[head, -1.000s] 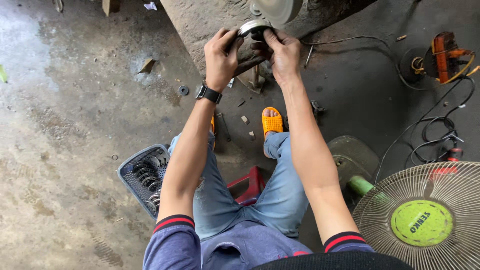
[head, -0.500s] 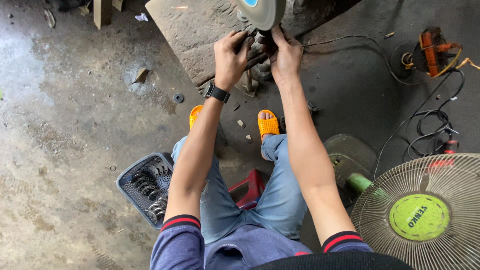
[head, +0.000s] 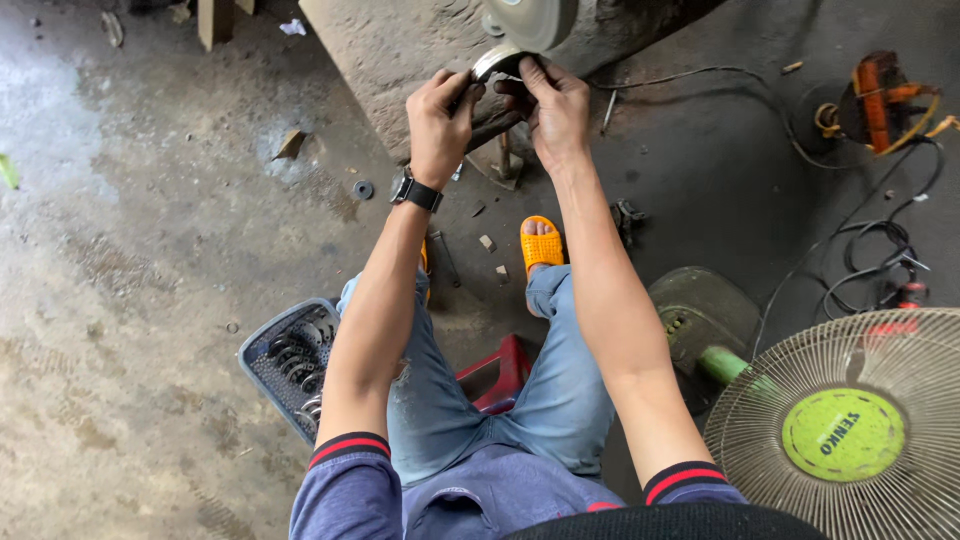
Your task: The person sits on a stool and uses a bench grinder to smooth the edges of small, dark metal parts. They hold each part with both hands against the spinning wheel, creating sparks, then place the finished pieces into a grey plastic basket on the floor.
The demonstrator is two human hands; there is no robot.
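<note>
Bare concrete floor [head: 120, 300] open at 9 o'clock. Basket of metal rings [head: 290, 362] blocks 7 o'clock by left knee. At 4 o'clock, standing fan [head: 850, 430] w/ green base [head: 705, 315] crowds right elbow. 2 o'clock: tangled black cables [head: 880, 260]. 12 o'clock: stone slab [head: 400, 50] walls off fwd reach.

A rough repair workshop, floor-level work. The bare concrete floor [head: 130, 300] is stained and gritty, dotted with loose bits of metal and a small washer [head: 363, 189]. A grey plastic basket [head: 290, 362] sits full of metal rings. Black cables [head: 870, 260] snake across the ground by an orange cord reel [head: 875, 100]. A stand fan [head: 850, 430] with a green hub lies tipped over nearby, beside a low red stool [head: 495, 372].
</note>
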